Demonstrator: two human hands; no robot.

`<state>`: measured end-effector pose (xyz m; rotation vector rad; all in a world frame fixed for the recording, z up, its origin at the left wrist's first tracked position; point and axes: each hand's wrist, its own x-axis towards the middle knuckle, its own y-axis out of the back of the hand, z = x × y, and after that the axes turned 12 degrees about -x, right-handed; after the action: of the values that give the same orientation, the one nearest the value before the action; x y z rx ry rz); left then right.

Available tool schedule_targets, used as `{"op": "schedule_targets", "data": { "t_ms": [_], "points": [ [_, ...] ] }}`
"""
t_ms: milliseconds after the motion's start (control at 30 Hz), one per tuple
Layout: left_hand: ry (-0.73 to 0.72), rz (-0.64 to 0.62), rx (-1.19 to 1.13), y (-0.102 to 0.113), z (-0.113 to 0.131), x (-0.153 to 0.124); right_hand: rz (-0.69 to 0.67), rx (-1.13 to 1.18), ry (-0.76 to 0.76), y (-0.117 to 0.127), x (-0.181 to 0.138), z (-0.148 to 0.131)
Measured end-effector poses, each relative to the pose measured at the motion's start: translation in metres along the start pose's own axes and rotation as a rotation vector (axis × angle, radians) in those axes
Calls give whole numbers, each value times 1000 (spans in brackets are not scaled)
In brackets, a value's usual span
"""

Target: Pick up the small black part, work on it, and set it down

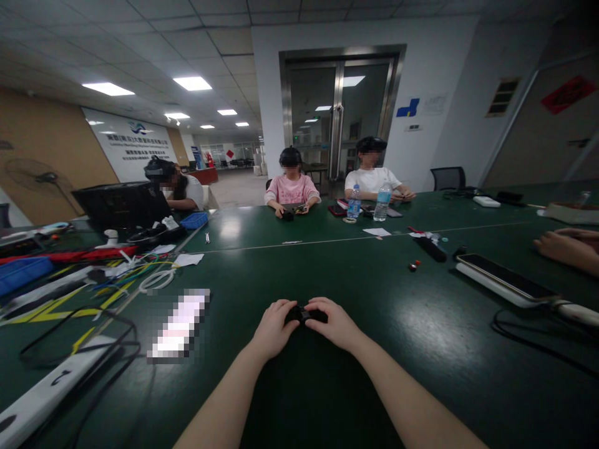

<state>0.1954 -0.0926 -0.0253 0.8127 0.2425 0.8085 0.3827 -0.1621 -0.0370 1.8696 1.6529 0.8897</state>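
Note:
In front of me, low over the green table, both my hands meet at a small black object (306,315) whose exact kind I cannot make out. My left hand (275,325) grips its left end, thumb and fingers closed on it. On the other end, my right hand (337,321) is closed in the same way, fingers curled over the top. Much of the object is hidden by the fingers; a dark, slightly shiny middle part shows between them.
Left of my hands lies a blurred-out bright rectangle (180,325); beyond it are cables (156,280) and a white power strip (56,380). To the right, a phone (505,277) rests on a white block. Water bottles (382,202) stand farther back, near seated people.

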Motion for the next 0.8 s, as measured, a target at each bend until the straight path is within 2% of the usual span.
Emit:
{"op": "schedule_targets", "data": {
  "t_ms": [267, 800],
  "points": [
    [-14, 7, 26, -2, -2, 2, 0, -69, 13, -5, 4, 0],
    [9, 5, -2, 2, 4, -1, 64, 313, -77, -3, 10, 14]
  ]
}}
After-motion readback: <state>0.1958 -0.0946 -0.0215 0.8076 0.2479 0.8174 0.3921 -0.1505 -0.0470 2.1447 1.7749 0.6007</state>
